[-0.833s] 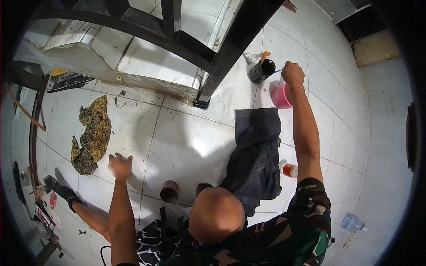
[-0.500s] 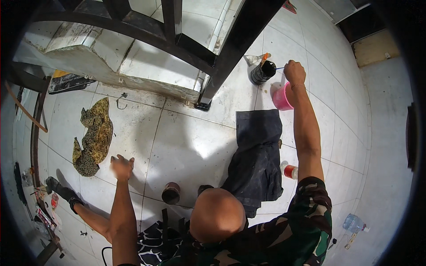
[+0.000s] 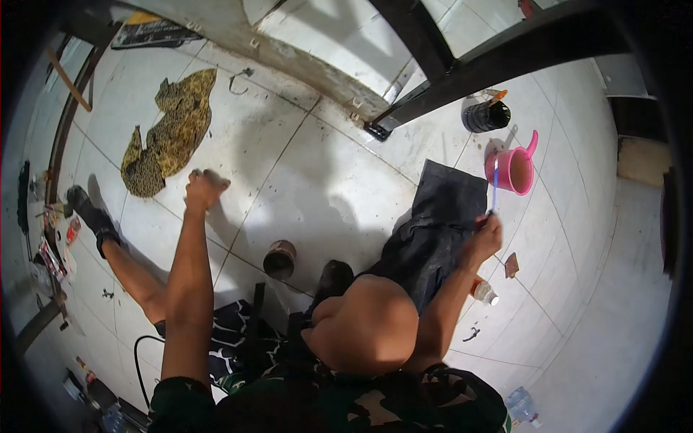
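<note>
Beside a dark railing (image 3: 505, 61), smudged white floor tiles (image 3: 364, 187) lie beneath both hands (image 3: 207, 190) (image 3: 486, 242).

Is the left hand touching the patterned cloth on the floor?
Apart. The head view shows a strip of white floor tile between the left hand and the nearest edge of the patterned cloth.

We've got a dirt-speckled, dark-jointed white square-tile floor (image 3: 346, 195); raised white-tiled step (image 3: 321, 43) with grimy edge, far side; plain pale-grey wall (image 3: 632, 325), right. Light throws soft shadows (image 3: 289, 155) mid-floor.
</note>
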A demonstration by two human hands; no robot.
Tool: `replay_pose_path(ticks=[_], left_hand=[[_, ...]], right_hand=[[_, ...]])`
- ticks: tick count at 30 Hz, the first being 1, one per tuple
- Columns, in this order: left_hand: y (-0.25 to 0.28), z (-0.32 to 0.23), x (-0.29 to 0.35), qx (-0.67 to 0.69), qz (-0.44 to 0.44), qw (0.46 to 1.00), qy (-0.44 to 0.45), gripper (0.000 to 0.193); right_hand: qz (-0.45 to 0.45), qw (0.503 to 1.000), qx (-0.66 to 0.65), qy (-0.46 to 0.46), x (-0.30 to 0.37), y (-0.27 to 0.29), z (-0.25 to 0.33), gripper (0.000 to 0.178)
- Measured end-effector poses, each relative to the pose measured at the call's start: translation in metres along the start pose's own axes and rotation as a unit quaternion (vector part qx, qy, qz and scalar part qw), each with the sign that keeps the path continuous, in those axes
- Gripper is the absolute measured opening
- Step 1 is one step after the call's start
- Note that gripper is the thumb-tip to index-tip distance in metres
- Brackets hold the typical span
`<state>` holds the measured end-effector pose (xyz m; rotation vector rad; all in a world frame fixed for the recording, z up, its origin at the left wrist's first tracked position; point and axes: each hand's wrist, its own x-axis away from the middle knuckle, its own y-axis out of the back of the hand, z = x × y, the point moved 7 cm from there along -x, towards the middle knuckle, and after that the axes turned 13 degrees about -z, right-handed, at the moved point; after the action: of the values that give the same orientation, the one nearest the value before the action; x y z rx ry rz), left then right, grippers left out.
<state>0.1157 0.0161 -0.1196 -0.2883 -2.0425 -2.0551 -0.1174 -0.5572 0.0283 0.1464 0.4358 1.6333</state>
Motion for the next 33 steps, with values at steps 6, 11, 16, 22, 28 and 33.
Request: replay_pose_path(ticks=[6,11,16,22,28,33], left_hand=[[0.064,-0.145,0.017,0.309,-0.003,0.933,-0.182,0.026],[0.051,-0.296,0.099,0.579,0.153,0.749,-0.285,0.028],[0.034,-0.328,0.118,0.709,0.182,0.669,-0.13,0.03],[0.045,-0.325,0.105,0.636,0.073,0.748,-0.176,0.027],[0.053,-0.297,0.084,0.558,-0.097,0.804,-0.182,0.021],[0.053,-0.282,0.073,0.473,-0.162,0.84,-0.212,0.022]], right_hand=[[0.123,0.902,-0.299,-0.286,0.109,-0.02,-0.051,0.013],[0.178,0.85,-0.368,-0.332,0.15,-0.063,-0.046,0.01],[0.245,0.813,-0.404,-0.34,0.169,-0.094,-0.052,0.013],[0.281,0.763,-0.387,-0.435,0.21,-0.119,-0.05,0.025],[0.304,0.775,-0.344,-0.434,0.225,-0.134,-0.055,0.031],[0.343,0.801,-0.292,-0.394,0.22,-0.123,-0.064,0.035]])
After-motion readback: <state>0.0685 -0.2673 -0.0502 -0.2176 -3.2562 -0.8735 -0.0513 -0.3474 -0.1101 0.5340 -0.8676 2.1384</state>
